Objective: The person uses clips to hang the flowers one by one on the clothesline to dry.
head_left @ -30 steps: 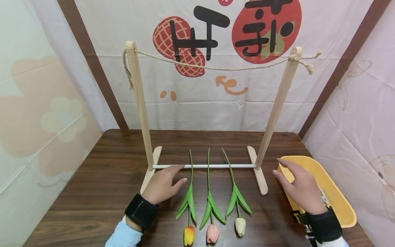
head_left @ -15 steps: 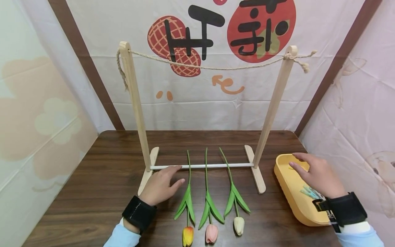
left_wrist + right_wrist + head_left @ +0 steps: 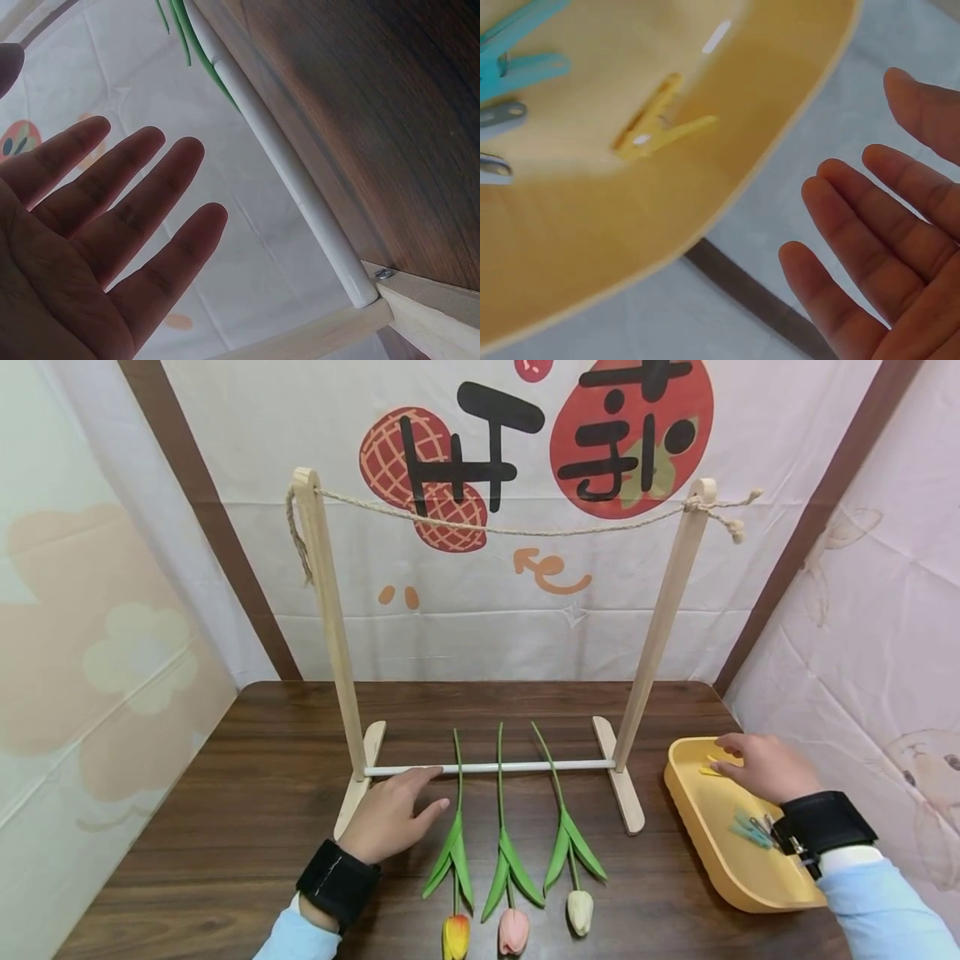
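My left hand (image 3: 389,817) hovers near the left end of the white rod (image 3: 558,766), with straight, spread fingers and nothing held. In the left wrist view those fingers (image 3: 154,217) are apart from the rod. Over the far end of the yellow tray (image 3: 701,847) is my right hand (image 3: 774,768), relaxed and holding nothing. A yellow clothespin (image 3: 656,127) lies in the tray close to it, with teal clothespins (image 3: 752,828) and grey ones (image 3: 499,121) nearby. Three artificial tulips, yellow-orange (image 3: 456,937), pink (image 3: 513,932) and white (image 3: 580,912), lie with stems across the rod.
Two wooden posts (image 3: 330,627) (image 3: 666,618) stand on flat feet on the brown table (image 3: 225,827). A twine rope (image 3: 525,532) sags between their tops. A printed cloth (image 3: 465,643) hangs behind the table, and more cloth hangs at both sides.
My right hand has moved right, from the tray's left edge to over its far end near the yellow clothespin. My left hand has stayed by the rod.
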Action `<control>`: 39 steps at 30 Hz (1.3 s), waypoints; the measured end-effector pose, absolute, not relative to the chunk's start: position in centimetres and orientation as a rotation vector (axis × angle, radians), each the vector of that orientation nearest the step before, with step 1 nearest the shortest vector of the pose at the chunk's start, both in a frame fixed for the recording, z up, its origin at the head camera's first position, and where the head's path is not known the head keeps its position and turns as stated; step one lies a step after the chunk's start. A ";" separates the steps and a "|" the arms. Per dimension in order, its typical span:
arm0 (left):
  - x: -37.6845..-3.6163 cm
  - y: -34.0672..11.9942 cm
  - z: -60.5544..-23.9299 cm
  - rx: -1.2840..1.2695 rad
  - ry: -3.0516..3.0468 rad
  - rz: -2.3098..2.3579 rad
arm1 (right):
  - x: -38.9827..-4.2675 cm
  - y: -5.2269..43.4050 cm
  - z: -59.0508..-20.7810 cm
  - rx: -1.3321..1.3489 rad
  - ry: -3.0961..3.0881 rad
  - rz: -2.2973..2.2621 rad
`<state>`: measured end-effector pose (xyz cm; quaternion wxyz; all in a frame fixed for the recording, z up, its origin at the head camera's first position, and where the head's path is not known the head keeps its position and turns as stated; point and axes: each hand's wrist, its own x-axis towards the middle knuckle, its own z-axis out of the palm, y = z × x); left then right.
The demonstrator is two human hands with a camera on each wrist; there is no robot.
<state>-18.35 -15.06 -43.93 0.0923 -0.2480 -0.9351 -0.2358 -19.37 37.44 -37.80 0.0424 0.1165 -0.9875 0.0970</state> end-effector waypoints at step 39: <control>-18.0 -15.4 -43.7 -0.703 -2.783 -0.732 | -23.4 39.5 -44.9 0.468 -2.929 0.033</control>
